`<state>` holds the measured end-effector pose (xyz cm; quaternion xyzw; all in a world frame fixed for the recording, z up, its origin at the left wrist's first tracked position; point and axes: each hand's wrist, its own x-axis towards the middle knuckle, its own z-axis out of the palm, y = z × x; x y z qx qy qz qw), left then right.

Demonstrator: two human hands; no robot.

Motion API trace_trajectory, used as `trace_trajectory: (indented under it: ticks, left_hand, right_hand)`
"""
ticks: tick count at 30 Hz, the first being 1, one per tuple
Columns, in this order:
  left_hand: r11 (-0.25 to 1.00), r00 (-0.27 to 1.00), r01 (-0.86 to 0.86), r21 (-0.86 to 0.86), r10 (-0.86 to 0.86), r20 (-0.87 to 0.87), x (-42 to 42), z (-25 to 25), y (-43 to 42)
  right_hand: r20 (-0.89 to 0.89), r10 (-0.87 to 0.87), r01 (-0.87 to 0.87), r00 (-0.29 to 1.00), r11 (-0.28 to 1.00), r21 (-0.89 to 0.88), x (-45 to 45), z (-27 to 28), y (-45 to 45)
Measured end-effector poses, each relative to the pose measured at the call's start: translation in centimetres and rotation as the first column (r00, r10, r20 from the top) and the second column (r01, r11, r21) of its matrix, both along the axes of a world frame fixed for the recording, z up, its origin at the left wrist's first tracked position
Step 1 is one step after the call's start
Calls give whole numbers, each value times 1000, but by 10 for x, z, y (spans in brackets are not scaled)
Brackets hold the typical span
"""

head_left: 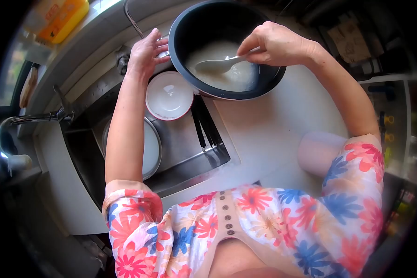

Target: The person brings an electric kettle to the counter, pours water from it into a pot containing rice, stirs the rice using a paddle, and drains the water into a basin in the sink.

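Note:
A large dark inner pot (183,65) stands at the back of the counter, with cloudy whitish liquid (238,81) in its bottom. Closed around the handle of a pale spoon (213,66), my right hand (275,44) is over the pot's right side. The spoon's bowl is down at the liquid. On the left, my left hand (148,52) has its fingers stretched apart beside the pot's outer wall; whether the fingertips touch it I cannot tell. Just below that hand sits a white bowl (169,95) with a red rim.
Below the bowl is a metal sink (183,139) holding a round pan (153,148), partly hidden by my left forearm, and black-handled utensils (201,121). A faucet (37,118) is at left. A pale pink container (317,153) stands on the counter (259,134) near my right elbow.

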<state>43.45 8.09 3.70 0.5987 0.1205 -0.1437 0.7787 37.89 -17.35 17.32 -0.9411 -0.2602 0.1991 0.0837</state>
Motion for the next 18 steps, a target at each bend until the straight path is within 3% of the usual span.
trace_trajectory:
  ticks: [3, 4, 6, 8, 10, 12, 17, 18]
  left_hand:
    - [985, 988, 136, 102, -142, 59, -36, 21, 1]
    - [973, 981, 168, 159, -181, 71, -47, 27, -3]
    - [944, 980, 167, 284, -190, 55, -67, 35, -15]
    - [937, 971, 208, 281, -233, 59, -80, 35, -23]
    - [923, 962, 258, 286, -274, 16, -93, 41, -34]
    - [949, 978, 205, 241, -205, -25, -93, 31, -37]
    - [983, 991, 132, 129, -135, 15, -102, 9, -41]
    - [988, 992, 117, 100, -120, 33, -105, 4, -41]
  right_hand:
    - [2, 97, -97, 995, 993, -67, -7, -9, -2]
    - [44, 140, -130, 989, 976, -174, -4, -16, -6]
    - [157, 63, -41, 986, 989, -140, 3, -11, -12]
    - [249, 20, 20, 968, 988, -155, 10, -11, -14]
    - [196, 36, 19, 980, 962, -271, 6, -23, -13]
    - [151, 77, -23, 986, 943, -332, 5, -22, -7]
    - [237, -31, 83, 971, 973, -213, -7, -5, -20]
    - [214, -99, 124, 972, 987, -104, -5, -4, -27]
